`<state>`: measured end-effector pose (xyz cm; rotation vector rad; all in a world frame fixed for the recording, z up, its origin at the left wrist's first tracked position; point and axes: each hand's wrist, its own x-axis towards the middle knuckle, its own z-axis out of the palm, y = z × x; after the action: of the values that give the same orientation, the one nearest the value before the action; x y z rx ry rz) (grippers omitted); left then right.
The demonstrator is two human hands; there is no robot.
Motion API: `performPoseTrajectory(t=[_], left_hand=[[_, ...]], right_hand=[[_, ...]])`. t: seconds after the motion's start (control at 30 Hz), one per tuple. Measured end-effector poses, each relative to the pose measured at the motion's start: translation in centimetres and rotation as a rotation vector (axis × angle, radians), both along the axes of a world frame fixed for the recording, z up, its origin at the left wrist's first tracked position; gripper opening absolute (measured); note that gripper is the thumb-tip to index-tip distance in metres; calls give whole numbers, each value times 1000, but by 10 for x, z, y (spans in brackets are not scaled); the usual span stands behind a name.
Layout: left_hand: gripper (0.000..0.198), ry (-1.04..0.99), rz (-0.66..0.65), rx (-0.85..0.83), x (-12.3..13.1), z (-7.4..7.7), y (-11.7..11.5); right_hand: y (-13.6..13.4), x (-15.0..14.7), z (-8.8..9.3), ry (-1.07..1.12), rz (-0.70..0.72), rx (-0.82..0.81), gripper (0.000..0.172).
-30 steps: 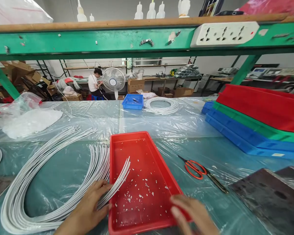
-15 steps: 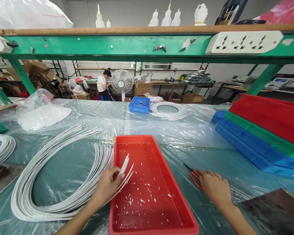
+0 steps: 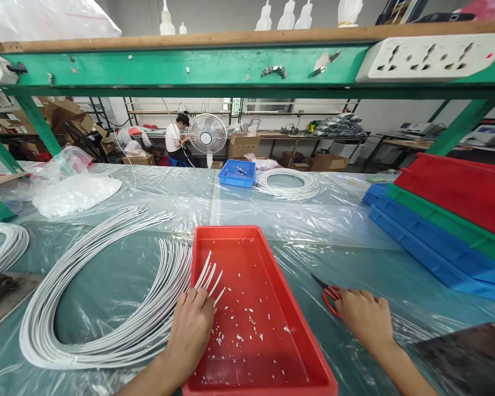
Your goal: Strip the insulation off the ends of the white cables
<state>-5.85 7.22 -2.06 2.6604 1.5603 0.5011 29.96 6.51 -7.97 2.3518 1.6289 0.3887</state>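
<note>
right hand (image 3: pixel 365 316) moved from red tray (image 3: pixel 231 232) to red-handled scissors (image 3: pixel 328 294)
left hand (image 3: pixel 192 324) flat, fingers open, pinning white cable ends (image 3: pixel 208 275) over tray's left rim; right hand covers the handles, grip unclear.

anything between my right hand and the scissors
Nothing visible does. The right hand lies on top of the scissors on the plastic-covered table, hiding most of the red handles; only the blade tip and part of one loop show.
</note>
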Motion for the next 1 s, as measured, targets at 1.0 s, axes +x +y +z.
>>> performPoseTrajectory(t=[1.0], left_hand=[[27,-902,9,-863,-4,5,-12]], right_hand=[[-44,41,-21,311,-132,102,21]])
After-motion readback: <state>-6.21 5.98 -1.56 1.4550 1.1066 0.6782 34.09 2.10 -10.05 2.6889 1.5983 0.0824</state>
